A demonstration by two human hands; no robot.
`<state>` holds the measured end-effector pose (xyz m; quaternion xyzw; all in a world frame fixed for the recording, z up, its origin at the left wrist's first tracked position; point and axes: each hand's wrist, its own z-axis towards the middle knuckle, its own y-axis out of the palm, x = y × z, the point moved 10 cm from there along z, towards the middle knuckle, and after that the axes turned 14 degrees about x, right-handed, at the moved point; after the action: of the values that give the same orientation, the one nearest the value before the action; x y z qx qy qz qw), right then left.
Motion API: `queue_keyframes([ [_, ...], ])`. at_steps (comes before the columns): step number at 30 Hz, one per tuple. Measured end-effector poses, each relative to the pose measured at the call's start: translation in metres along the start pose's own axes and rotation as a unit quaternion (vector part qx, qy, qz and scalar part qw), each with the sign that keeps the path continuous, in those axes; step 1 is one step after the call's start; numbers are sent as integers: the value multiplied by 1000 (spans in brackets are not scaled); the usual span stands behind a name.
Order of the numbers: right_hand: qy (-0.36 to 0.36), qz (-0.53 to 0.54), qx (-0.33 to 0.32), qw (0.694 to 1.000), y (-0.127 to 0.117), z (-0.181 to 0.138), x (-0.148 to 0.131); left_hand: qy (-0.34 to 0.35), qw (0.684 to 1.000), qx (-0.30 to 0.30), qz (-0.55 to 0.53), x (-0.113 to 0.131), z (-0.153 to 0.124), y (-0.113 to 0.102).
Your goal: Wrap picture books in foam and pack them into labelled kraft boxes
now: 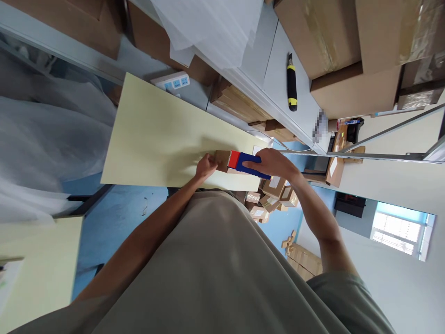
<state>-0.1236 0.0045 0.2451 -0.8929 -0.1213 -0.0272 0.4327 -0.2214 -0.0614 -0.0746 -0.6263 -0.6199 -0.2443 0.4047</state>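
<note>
One-handed, pinches the end of a small cardboard box [221, 160] over the pale table [149, 130] with the left hand [206, 165]; grips a blue-and-red tool [247, 158] against the box with the right hand [275, 162]; beyond, shows a power strip [176, 83], then a cutter [291, 83] on the grey shelf [276, 65].

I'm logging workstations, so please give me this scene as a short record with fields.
Left hand: touching one end of a small cardboard box
Right hand: gripping a red-and-blue tape dispenser
Work surface: pale yellow tabletop
Grey shelf: black-and-yellow utility knife
By tabletop's far edge: power strip
Floor: blue
</note>
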Motion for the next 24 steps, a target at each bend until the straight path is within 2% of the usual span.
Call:
queue_keyframes([
  [2,1,-11,-3,1000,-3,-2,0,2,1000,-4,9,-3,-2,-4],
  [4,6,-27,-9,1000,-4,-4,3,42,999,-24,-6,9,-6,-5],
  [9,9,-56,-6,998,-3,-7,9,241,965,-106,-5,71,-31,9],
  [11,1,-56,-1,998,0,-7,8,286,951,-115,32,85,-35,17],
  [13,-5,-51,4,999,2,-8,7,300,944,-123,64,90,-35,26],
  [17,11,-56,15,998,6,-8,18,291,944,-123,94,84,-28,31],
  [21,33,-70,4,997,19,-5,50,273,948,-130,101,77,-26,30],
  [24,45,-80,-16,996,38,2,80,264,949,-127,119,76,-25,28],
])
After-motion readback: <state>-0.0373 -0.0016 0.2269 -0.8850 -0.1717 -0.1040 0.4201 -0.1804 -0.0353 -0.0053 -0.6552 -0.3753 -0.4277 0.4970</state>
